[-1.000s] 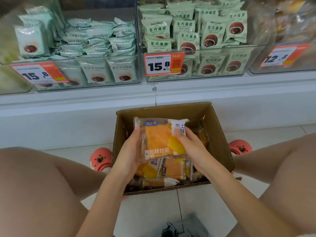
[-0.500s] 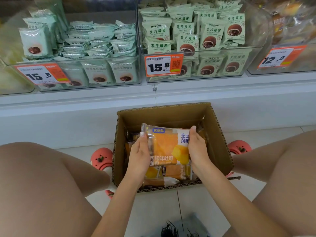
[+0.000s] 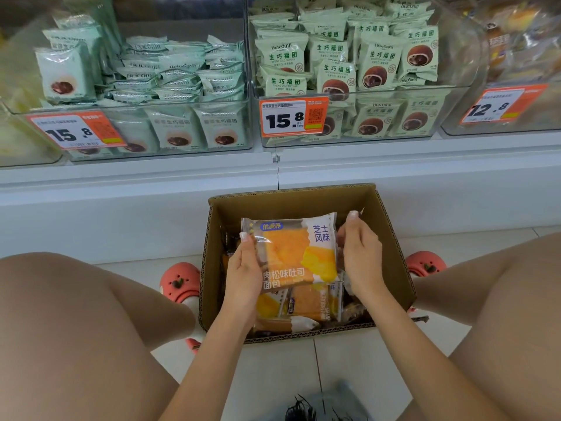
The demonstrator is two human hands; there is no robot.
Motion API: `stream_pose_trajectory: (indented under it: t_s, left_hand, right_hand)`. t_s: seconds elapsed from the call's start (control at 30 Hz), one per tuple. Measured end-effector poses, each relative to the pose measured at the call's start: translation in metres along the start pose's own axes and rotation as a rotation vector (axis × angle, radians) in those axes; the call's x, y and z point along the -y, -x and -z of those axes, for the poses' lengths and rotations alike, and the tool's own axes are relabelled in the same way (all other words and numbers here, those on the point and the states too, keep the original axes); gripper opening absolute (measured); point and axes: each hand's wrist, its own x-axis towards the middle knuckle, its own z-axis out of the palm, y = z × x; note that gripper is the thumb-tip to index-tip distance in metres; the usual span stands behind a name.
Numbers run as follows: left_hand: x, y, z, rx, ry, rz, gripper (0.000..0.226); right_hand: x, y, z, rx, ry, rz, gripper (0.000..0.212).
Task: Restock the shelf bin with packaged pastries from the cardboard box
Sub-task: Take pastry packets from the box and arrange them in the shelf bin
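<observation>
Bright, even indoor light; edges bowed and blurred (wide-angle lens).

Glossy plastic pastry wrapper (image 3: 293, 250); matt corrugated cardboard box (image 3: 391, 238) (raw edges).
</observation>
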Motion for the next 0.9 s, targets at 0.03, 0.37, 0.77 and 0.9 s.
stream_pose_trajectory:
  t_s: [0.03, 0.37, 0.77, 0.9]
  left_hand:
    - [0.000, 0.000, 0.000, -0.004, 0.001, 0.000, 0.043]
    - [0.003, -0.008, 0.003, 0.059, 0.101, 0.037, 0.044]
    - [-0.048, -0.001, 0.015, 0.043, -0.168, -0.180, 0.050]
    - [-0.128, -0.007, 0.006, 0.039, -0.282, -0.518, 0.043]
  right_hand:
    - [-0.001, 0.002, -0.003, 0.056, 0.034, 0.021, 0.041]
    - [0.005, -0.006, 0.001, 0.208, -0.110, -0.023, 0.039]
    - [0.084, -0.020, 0.028, 0.513, -0.152, -0.168, 0.019]
    - [0.152, -0.056, 0.062, 0.451, -0.200, -0.054, 0.027]
